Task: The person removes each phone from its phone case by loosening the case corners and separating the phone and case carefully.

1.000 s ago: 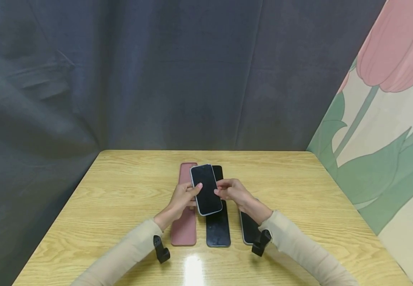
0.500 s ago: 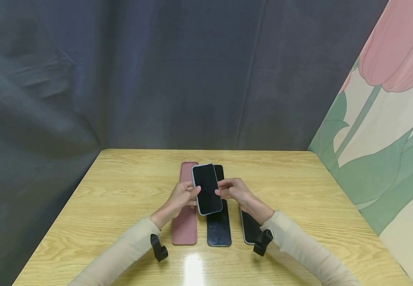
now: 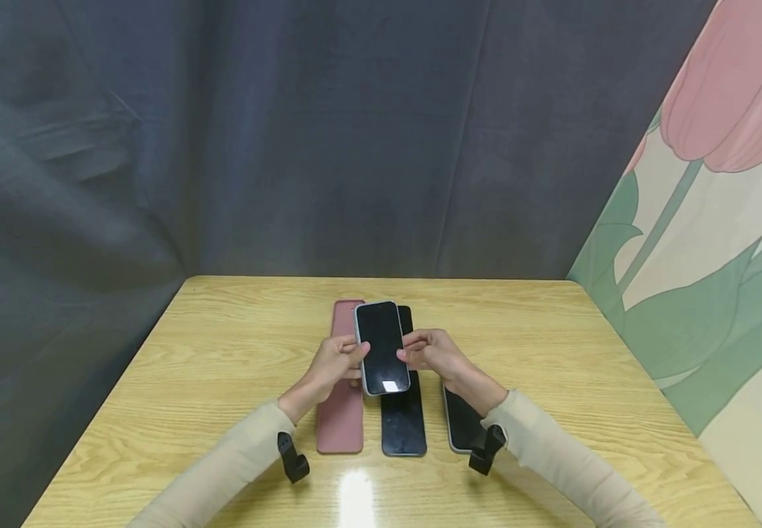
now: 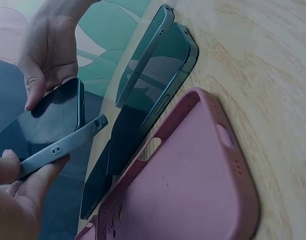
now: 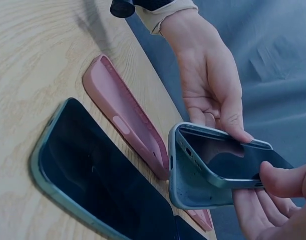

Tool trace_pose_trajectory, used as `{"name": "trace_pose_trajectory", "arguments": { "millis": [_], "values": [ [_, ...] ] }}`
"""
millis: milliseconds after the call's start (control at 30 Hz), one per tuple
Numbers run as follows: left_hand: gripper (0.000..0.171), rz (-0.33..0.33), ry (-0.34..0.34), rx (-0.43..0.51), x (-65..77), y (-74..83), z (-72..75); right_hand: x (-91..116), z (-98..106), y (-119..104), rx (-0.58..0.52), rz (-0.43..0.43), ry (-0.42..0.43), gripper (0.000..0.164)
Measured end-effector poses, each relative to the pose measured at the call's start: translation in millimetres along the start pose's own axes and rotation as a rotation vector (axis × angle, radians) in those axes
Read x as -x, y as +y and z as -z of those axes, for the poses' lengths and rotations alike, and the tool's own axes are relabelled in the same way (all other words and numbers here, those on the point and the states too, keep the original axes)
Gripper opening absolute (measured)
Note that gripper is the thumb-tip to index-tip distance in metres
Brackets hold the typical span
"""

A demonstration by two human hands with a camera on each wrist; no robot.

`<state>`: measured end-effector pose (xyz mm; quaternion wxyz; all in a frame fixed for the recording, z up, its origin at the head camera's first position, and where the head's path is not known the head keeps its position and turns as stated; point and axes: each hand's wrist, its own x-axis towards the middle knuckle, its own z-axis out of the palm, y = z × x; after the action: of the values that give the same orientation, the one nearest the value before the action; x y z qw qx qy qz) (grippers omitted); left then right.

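Above the middle of the table a phone [image 3: 381,341] sits partly inside a pale blue-grey phone case [image 5: 195,187]. In the right wrist view, one long side of the phone [image 5: 238,162] stands raised out of the case, while its other side lies within the rim. My left hand [image 3: 333,363] grips the case from the left, thumb over the front edge and fingers behind. From the right, my right hand [image 3: 435,354] pinches the phone's side edge, thumb [image 5: 280,179] on the glass and fingers beneath. The case's back is hidden in the head view.
Below the hands, pink phone cases [image 3: 339,422] lie open side up at the left, end to end. Dark phones [image 3: 403,429] form a middle row. A light-rimmed phone [image 3: 461,422] at the right is partly covered by my right wrist. A dark curtain [image 3: 354,147] hangs behind the table.
The phone and case have tipped slightly, and a bright reflection now shows at the screen's lower end. Both hands keep nearly the same place and hold.
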<state>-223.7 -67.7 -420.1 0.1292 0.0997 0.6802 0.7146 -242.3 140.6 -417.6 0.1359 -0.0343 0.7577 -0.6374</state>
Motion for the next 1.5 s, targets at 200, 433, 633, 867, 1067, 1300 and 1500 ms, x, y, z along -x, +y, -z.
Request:
{"name": "trace_pose_trajectory", "arguments": {
  "millis": [200, 433, 633, 867, 1067, 1300, 1500],
  "values": [
    [0.037, 0.008, 0.002, 0.036, -10.4, -17.2, 7.1, 0.1, -0.8, 0.0, -0.027, -0.003, 0.015, 0.026],
    [0.033, 0.029, 0.044, 0.036, -12.0, -22.0, 11.8, -0.3, 5.0, 0.3, -0.025, -0.02, 0.032, 0.027],
    [0.034, 0.031, 0.049, 0.029, -12.5, -23.9, 13.7, -2.3, 10.8, 3.1, -0.054, -0.031, 0.022, 0.029],
    [0.036, 0.042, 0.104, 0.024, -12.6, -25.0, 14.4, -5.3, 19.2, 6.4, -0.049, -0.017, 0.048, 0.033],
    [0.038, 0.047, 0.109, 0.015, -13.0, -26.1, 16.5, -8.0, 27.2, 5.4, -0.091, -0.026, 0.078, 0.031],
    [0.036, 0.063, 0.101, -0.014, -11.9, -28.2, 18.8, -12.3, 42.6, 7.7, -0.094, -0.026, 0.112, 0.03],
    [0.035, 0.089, 0.1, -0.023, -11.0, -28.3, 19.1, -11.0, 57.0, 11.7, -0.073, -0.007, 0.148, 0.032]
  ]
}}
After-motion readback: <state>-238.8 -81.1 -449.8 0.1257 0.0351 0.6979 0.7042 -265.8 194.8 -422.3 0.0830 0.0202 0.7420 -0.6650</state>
